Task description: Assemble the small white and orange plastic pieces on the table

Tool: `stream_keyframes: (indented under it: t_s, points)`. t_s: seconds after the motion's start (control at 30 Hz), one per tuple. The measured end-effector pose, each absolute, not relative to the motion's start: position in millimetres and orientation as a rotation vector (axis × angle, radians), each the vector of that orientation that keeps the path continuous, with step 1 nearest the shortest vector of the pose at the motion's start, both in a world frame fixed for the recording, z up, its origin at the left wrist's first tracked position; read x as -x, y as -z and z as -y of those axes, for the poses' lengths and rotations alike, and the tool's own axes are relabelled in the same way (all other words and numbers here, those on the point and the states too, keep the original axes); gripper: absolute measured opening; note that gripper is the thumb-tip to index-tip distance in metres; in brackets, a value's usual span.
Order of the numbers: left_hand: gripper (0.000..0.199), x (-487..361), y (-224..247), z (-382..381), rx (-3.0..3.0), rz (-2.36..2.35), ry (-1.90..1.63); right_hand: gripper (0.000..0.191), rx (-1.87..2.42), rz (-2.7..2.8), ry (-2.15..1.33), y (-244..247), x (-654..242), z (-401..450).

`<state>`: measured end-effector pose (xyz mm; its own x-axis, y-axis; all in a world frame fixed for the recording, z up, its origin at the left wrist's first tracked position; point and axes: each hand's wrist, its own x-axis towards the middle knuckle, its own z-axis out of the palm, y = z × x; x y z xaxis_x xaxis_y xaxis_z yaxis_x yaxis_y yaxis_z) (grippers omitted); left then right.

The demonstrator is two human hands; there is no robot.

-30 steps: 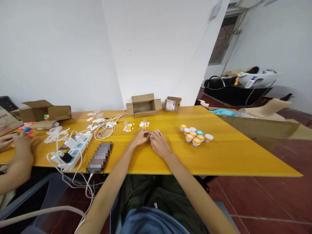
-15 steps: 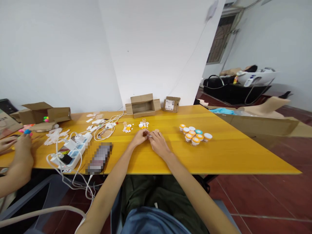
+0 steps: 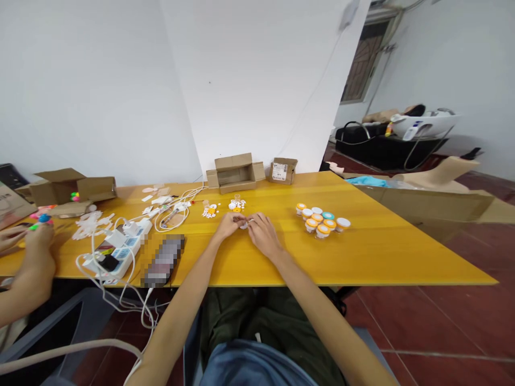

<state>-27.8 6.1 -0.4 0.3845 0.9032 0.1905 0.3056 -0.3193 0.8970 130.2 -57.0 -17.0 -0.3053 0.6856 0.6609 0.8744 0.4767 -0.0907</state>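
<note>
Over the middle of the table [image 3: 394,252], my left hand [image 3: 229,226] and my right hand [image 3: 263,234] meet fingertip to fingertip. Between them is a small white plastic part [image 3: 243,225], mostly covered by the fingers. Both hands are closed in a pinch on it; its exact shape is too small to make out. Just beyond my fingers lie small white and orange wheel-like pieces [image 3: 237,203], with a similar pile [image 3: 210,212] to their left. Several small clear containers with orange, white and teal lids [image 3: 322,229] stand grouped right of my right hand.
An open cardboard box [image 3: 237,187] and a smaller box [image 3: 283,171] stand against the wall. On the left are a power strip [image 3: 129,251], tangled white cables [image 3: 189,214] and a blurred-out phone [image 3: 164,260]. At far left, another person's hand [image 3: 42,233] holds colourful pieces.
My fingers have shifted slightly on the white part, and more of it shows below the fingertips. The other person's hand at far left has moved a little, showing a green piece.
</note>
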Motion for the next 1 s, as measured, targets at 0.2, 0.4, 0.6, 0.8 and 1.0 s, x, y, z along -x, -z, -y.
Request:
stream_keyframes:
  t_s: [0.2, 0.4, 0.6, 0.8, 1.0]
  points:
    - [0.009, 26.3, -1.7, -4.6, -1.857, -1.006, -0.869, 0.019, 1.259, 2.048, 0.322, 17.1, -133.6, 56.0]
    - [0.016, 25.8, -2.3, -4.6, -1.868, -0.999, -0.863, 0.018, 1.263, 2.099, 0.313, 18.3, -133.9, 55.5]
    - [0.026, 24.1, -2.4, -3.4, -1.866, -0.991, -0.856, 0.023, 1.269, 2.134, 0.359, 17.5, -134.2, 56.6]
    - [0.031, 24.4, -2.2, -2.9, -1.867, -0.995, -0.852, 0.023, 1.275, 2.14, 0.323, 17.3, -134.2, 58.5]
    - [0.029, 25.3, -1.3, -3.6, -1.868, -1.006, -0.845, 0.023, 1.267, 2.128, 0.302, 17.4, -134.2, 60.5]
